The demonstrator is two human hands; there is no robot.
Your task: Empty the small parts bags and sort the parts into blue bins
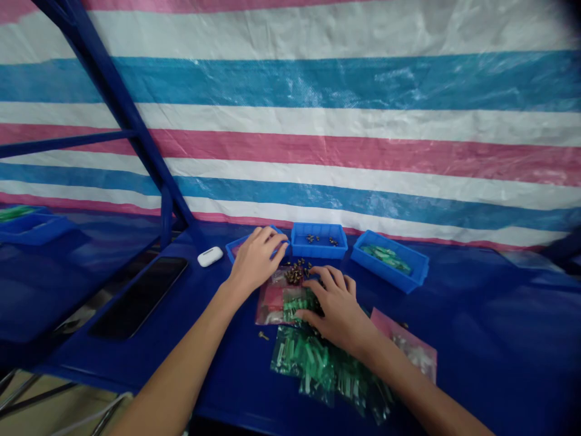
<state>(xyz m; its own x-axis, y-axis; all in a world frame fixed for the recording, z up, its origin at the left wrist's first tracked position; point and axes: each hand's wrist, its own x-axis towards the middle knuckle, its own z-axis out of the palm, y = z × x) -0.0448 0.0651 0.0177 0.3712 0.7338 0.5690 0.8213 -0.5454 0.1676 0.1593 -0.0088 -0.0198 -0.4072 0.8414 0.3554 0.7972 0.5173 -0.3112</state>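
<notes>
Head view. Any lettering on packets: too small to read. Left hand [256, 257], fingers bent over left blue tray [230, 251]; grip impossible to tell. Right hand [336, 306], palm down, thumb and fingers parted, unclenched, over green packets [313, 357], beside heaped screws [295, 275].

Bags [313, 360] are being backed by three bins [318, 250] on a table [227, 369].
Metal pieces [333, 241] are being held in the middle bin [327, 251], packets [388, 258] in the right bin [385, 275]; leftward, a phone [140, 297] and the left bin [230, 252] are being separated by a case [210, 257].
</notes>
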